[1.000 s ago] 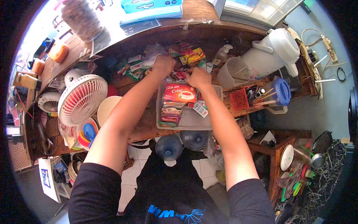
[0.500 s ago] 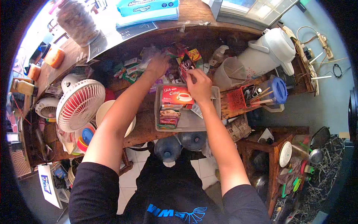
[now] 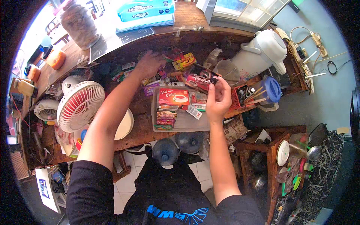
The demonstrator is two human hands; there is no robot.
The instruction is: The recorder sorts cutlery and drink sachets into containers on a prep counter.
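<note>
My right hand (image 3: 218, 98) pinches a dark red and black sachet packet (image 3: 200, 79) above the right back part of a clear plastic bin (image 3: 187, 126). In the bin stand a red tea box (image 3: 174, 96) and several upright sachets (image 3: 166, 119) in front of it, with a small white packet (image 3: 194, 112) lying to their right. My left hand (image 3: 150, 64) reaches over a heap of loose sachets behind the bin, its fingers spread and partly blurred. Near it lie purple sachets (image 3: 151, 89), and yellow sachets (image 3: 184, 61) farther right.
A white fan (image 3: 80, 107) and a pale bowl (image 3: 124, 124) stand on the left. To the right are a clear jug (image 3: 227, 70), a white thermos pot (image 3: 260, 50) and a blue-lidded container (image 3: 270, 90). Blue water bottles (image 3: 165, 152) sit below the shelf's front edge.
My right hand has moved right and toward me, lifting the dark red packet off the heap. My left hand has shifted slightly left; the clear plastic wrap by it no longer shows.
</note>
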